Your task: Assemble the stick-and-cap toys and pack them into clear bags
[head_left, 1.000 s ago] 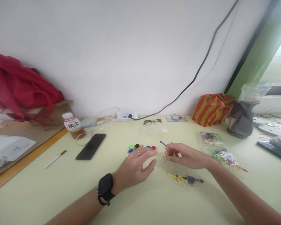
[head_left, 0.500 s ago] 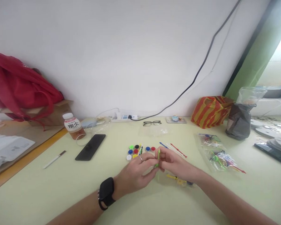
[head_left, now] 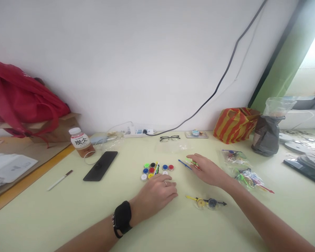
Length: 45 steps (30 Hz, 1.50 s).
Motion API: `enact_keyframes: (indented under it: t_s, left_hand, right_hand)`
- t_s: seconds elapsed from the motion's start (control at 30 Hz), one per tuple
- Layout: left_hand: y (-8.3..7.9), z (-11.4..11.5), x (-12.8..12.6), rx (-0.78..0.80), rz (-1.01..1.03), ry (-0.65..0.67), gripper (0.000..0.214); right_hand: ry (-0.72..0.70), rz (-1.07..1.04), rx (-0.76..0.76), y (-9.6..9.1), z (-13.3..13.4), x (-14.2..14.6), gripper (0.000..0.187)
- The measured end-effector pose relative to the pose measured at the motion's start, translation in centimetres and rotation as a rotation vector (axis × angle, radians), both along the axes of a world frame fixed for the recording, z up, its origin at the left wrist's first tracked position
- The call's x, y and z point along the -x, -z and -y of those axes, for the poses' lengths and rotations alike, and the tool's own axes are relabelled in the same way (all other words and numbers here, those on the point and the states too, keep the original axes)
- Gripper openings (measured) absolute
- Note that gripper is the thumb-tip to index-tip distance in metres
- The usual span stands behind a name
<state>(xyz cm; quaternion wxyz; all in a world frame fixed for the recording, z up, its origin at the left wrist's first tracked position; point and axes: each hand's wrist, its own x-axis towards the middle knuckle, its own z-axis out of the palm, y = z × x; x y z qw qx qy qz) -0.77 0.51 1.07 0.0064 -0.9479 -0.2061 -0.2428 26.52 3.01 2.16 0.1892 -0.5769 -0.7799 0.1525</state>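
My left hand (head_left: 159, 192), with a ring and a black watch, lies over the table with loosely curved fingers and nothing visible in them. Just beyond it are several small coloured discs (head_left: 146, 170) and a bundle of thin plastic arrows (head_left: 156, 168). My right hand (head_left: 206, 169) is farther right, its fingertips low on a green plastic arrow (head_left: 189, 160), mostly hidden by the fingers. A blue arrow (head_left: 184, 164) lies beside them, and a bit of red shows under the hand. Nearer me lie a yellow disc (head_left: 201, 202) and a black disc (head_left: 212, 203) with arrows.
Clear bags of coloured parts (head_left: 248, 176) lie to the right. Glasses (head_left: 170, 138) and a power strip (head_left: 139, 132) are by the wall. On the left are a phone (head_left: 100, 166), a bottle (head_left: 82, 141) and a pen (head_left: 60, 180). A striped bag (head_left: 233, 125) stands back right.
My hands have moved apart. My right hand has carried the green arrow away, up and right to the other arrows; my left hand has let go of it and lowered slightly.
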Motion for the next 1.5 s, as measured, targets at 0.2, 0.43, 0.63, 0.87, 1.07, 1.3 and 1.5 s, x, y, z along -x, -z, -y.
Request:
enact_keyframes:
  t_s: [0.2, 0.43, 0.63, 0.87, 1.07, 1.3, 1.5]
  left_hand:
    - [-0.6, 0.4, 0.5, 0.029, -0.097, -0.050, 0.023]
    - [-1.4, 0.9, 0.4, 0.000, -0.167, -0.113, 0.039]
    - [-0.9, 0.8, 0.5, -0.025, -0.102, -0.136, 0.029]
    - [-0.8, 0.5, 0.7, -0.071, -0.101, -0.198, 0.043]
    - [-1.5, 0.7, 0.5, -0.062, -0.125, -0.236, 0.024]
    - [-1.4, 0.5, 0.8, -0.048, -0.106, -0.245, 0.022]
    - [-1.3, 1.2, 0.3, 0.022, 0.162, -0.208, 0.041]
  right_hand:
    - [-0.038, 0.111, -0.049, -2.0, 0.7, 0.0, 0.017]
    - [-0.454, 0.005, 0.520, -2.9, 2.1, -0.8, 0.026]
    - [-0.482, -0.072, 0.520, -2.5, 1.7, -0.6, 0.014]
    - [-0.405, -0.174, 0.424, -3.1, 1.5, -0.2, 0.016]
    - [-0.342, -0.285, 0.377, -3.1, 1.7, 0.4, 0.023]
    - [-0.261, -0.512, 0.366, -2.5, 1.1, 0.9, 0.035]
    - [-0.223, -0.716, 0.385, -2.1, 1.9, 2.9, 0.049]
